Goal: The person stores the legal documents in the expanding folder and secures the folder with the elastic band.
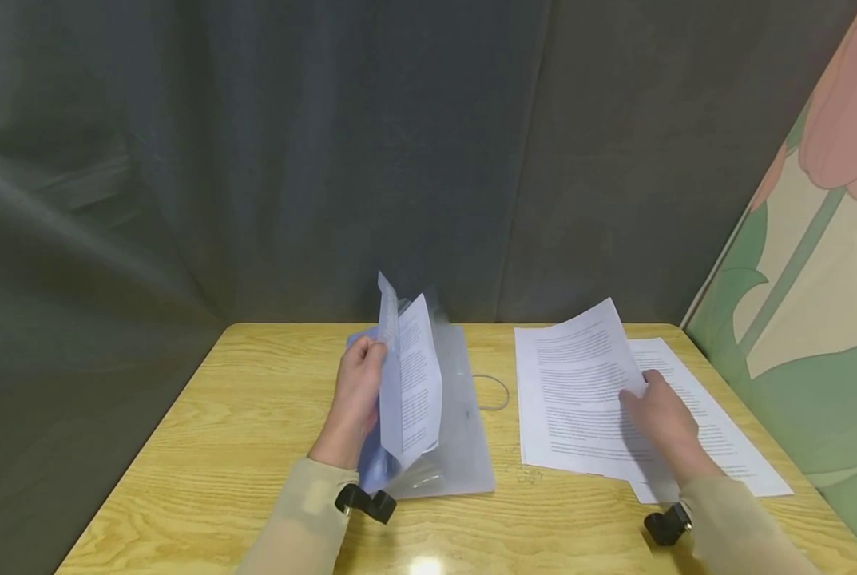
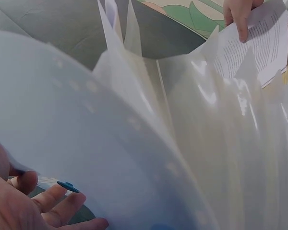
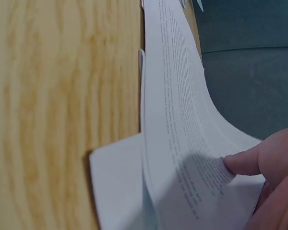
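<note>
On the table lies an open plastic folder (image 1: 466, 431) with clear pockets (image 2: 201, 124). My left hand (image 1: 359, 385) grips its raised bluish cover (image 2: 96, 139) along the left side. A teal button (image 2: 68, 186) shows beside the fingers in the left wrist view. Inside the folder a printed sheet (image 1: 419, 375) stands partly upright. To the right, my right hand (image 1: 661, 415) pinches the right edge of a printed paper (image 1: 579, 391), lifting that side into a curve; the thumb (image 3: 245, 162) presses on its printed face. How many sheets it pinches I cannot tell. More printed paper (image 1: 730, 447) lies underneath.
A thin grey elastic loop (image 1: 507, 391) sticks out from the folder's right side onto the wooden table (image 1: 255, 431). Dark curtain (image 1: 399, 160) hangs behind the table, and a flower-painted panel (image 1: 823, 319) stands along the right. Each wrist carries a black camera mount (image 1: 367, 501).
</note>
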Available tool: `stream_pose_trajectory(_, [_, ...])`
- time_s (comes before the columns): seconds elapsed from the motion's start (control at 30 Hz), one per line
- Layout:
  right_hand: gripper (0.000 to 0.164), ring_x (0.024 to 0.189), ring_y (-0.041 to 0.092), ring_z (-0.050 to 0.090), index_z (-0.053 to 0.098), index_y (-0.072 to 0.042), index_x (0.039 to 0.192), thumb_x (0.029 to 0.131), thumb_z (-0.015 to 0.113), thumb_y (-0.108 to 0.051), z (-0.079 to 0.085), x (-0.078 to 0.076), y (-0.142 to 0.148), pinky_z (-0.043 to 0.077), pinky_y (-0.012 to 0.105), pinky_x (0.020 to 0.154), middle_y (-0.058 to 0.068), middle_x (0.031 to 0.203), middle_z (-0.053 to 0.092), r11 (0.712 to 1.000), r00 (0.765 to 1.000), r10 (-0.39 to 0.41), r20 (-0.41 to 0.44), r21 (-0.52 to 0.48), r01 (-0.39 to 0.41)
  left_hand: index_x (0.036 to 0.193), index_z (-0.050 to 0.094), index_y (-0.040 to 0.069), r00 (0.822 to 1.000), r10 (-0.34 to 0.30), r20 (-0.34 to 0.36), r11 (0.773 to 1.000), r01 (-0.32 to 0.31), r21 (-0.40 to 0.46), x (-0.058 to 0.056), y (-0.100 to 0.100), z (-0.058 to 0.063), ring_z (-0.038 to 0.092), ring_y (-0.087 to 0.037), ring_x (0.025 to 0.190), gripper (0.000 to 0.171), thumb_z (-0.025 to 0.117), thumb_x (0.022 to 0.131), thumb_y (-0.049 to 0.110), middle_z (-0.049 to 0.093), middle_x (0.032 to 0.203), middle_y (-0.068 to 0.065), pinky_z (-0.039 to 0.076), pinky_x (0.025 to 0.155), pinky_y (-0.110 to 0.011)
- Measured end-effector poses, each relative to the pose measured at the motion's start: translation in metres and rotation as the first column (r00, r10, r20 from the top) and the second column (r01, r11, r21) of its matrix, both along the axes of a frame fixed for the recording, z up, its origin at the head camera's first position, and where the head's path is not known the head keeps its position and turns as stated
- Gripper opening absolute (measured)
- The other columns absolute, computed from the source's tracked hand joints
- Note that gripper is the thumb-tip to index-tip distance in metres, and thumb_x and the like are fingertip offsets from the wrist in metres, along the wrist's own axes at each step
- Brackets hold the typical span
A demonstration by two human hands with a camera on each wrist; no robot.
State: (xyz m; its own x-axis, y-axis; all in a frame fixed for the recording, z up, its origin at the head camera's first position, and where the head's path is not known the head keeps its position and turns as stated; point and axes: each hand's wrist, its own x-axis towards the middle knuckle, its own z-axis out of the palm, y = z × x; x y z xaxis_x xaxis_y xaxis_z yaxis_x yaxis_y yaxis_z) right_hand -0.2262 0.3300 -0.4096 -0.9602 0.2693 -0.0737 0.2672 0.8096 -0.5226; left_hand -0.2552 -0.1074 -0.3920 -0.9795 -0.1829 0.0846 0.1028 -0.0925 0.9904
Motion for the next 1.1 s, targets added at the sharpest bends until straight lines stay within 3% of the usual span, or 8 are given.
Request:
stream_pose_trajectory(0.27, [0.076,0.152,0.067,0.022,0.012,0.017,0.164,0.111,0.053,-0.020,-0.0011,-0.0002,-0.0009,0.024,0.075,0.121,0.047,0.165,0.020,0.992,1.000,-0.001,-0.014,-0.125,-0.001,0.088,0.049,0.008,1.000,0.002,-0.004,1.000,-0.002,0.001,0.0021,-0.0031,0.0009,0.048,-0.020,0.078,0.019,0.052,0.105,0.013,0.045,0.086,-0.006,0.036,0.062,-0.028])
stream_pose_trajectory(0.53, [0.086,0.155,0.066,0.017,0.007,0.010,0.169,0.109,0.061,-0.019,-0.0013,-0.0021,-0.0021,0.021,0.077,0.122,0.043,0.171,0.013,0.983,0.998,-0.053,0.027,-0.173,0.057,0.089,0.048,0.008,1.000,-0.003,0.000,1.000,0.003,-0.004,0.0038,-0.0051,-0.0007,0.047,-0.020,0.079,0.019,0.052,0.106,0.014,0.045,0.087,-0.006,0.036,0.063,-0.028])
stream_pose_trajectory(0.83, [0.096,0.157,0.066,0.006,-0.002,-0.001,0.173,0.107,0.065,-0.019,-0.0033,0.0027,-0.0005,0.014,0.079,0.122,0.038,0.175,0.001,0.985,1.000,0.024,-0.008,-0.171,-0.024,0.090,0.049,0.008,1.000,-0.007,0.005,1.000,0.007,0.002,0.0045,-0.0057,-0.0009,0.050,-0.021,0.081,0.018,0.052,0.106,0.014,0.048,0.090,-0.007,0.037,0.063,-0.028])
stream_pose_trajectory(1.1, [0.096,0.158,0.064,0.003,-0.003,-0.006,0.174,0.107,0.065,-0.017,-0.0059,0.0029,-0.0016,0.013,0.079,0.122,0.033,0.177,-0.003,0.984,0.999,0.028,-0.034,-0.174,-0.033,0.090,0.047,0.008,1.000,-0.017,0.008,1.000,0.017,0.010,0.0052,-0.0070,-0.0013,0.050,-0.020,0.078,0.019,0.051,0.107,0.014,0.048,0.088,-0.007,0.036,0.061,-0.027])
